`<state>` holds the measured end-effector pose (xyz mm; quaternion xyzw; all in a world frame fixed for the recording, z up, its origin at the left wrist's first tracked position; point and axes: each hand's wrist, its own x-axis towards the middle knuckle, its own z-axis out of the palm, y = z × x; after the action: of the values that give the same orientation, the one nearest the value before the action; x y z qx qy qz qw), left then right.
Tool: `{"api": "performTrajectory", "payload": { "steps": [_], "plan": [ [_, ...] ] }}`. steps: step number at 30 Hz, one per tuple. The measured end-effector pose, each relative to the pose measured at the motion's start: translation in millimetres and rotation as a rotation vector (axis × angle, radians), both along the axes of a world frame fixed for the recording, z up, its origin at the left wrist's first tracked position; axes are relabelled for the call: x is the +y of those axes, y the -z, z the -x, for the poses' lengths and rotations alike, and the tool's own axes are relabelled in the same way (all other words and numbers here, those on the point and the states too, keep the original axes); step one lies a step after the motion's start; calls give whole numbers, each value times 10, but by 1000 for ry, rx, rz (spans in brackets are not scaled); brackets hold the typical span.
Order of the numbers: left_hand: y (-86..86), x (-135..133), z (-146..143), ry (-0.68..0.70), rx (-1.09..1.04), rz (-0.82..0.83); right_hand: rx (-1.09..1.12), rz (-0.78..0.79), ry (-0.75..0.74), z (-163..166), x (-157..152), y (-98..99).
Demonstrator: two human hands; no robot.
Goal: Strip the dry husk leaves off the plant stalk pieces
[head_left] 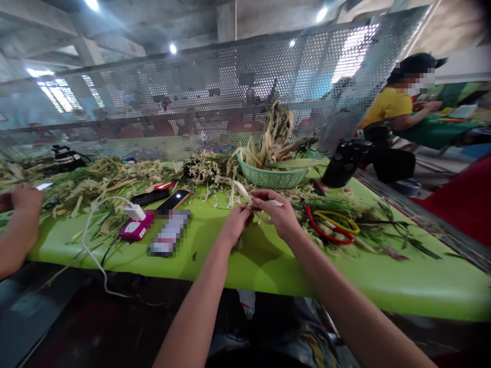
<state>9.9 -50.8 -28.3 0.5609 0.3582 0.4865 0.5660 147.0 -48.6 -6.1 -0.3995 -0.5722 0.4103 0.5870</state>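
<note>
My left hand point(237, 221) and my right hand point(279, 210) meet above the bright green table point(268, 260). Both pinch a pale dried leaf strip point(245, 193) that runs up and left from my fingers. My left fingers are curled round its lower part; my right thumb and fingers close on its near end. Just behind them stands a light green plastic basket point(273, 177) heaped with dried husks point(274, 135). Red and yellow handled scissors point(332, 225) lie to the right of my right hand.
Loose husks and green leaves point(99, 179) cover the table's far side. Phones point(173, 200), a pink power bank point(134, 229) with a white cable lie at left. Another person's hand point(25, 198) rests far left. A seated person in yellow point(389, 105) is at right, behind a perforated metal screen point(215, 87).
</note>
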Motion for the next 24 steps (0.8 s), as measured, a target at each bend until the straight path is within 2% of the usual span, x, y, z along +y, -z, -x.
{"api": "performTrajectory", "payload": {
  "steps": [2,6,11,16,24],
  "plan": [
    [-7,-12,3,-1,-92,19,52,43,-24,-15,5,-9],
    [-27,-41,7,-45,-181,103,-9,9,11,-60,12,24],
    [-73,-71,30,-63,-62,28,-82,-11,83,-90,47,90],
    [-26,-25,42,-113,16,-93,-101,2,59,-85,74,99],
    [1,11,37,-161,-95,28,-158,58,4,-53,60,109]
  ]
}}
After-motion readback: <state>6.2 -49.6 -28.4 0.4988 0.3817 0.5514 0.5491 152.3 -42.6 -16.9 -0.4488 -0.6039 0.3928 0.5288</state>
